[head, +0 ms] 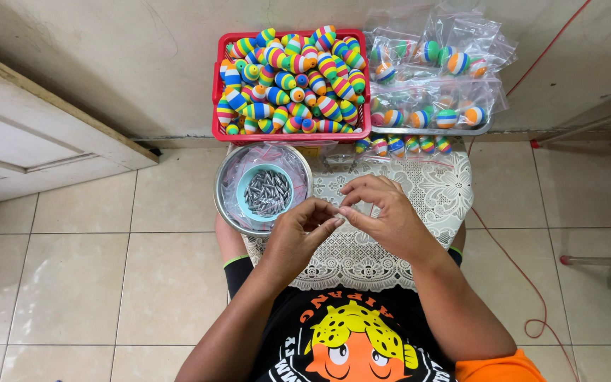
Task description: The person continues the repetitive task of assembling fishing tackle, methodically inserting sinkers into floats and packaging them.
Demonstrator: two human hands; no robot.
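Note:
My left hand and my right hand meet fingertip to fingertip over a white lace cloth on my lap. Whatever they pinch between them is too small to make out. Just left of my left hand stands a small teal bowl of grey metal pieces, set inside a round steel pan. Beyond it a red basket is heaped with striped, many-coloured oval floats.
Clear plastic bags holding the same striped floats lie on a tray at the back right, with a few more floats along the cloth's far edge. A red cord trails over the tiled floor on the right. A white door panel is at left.

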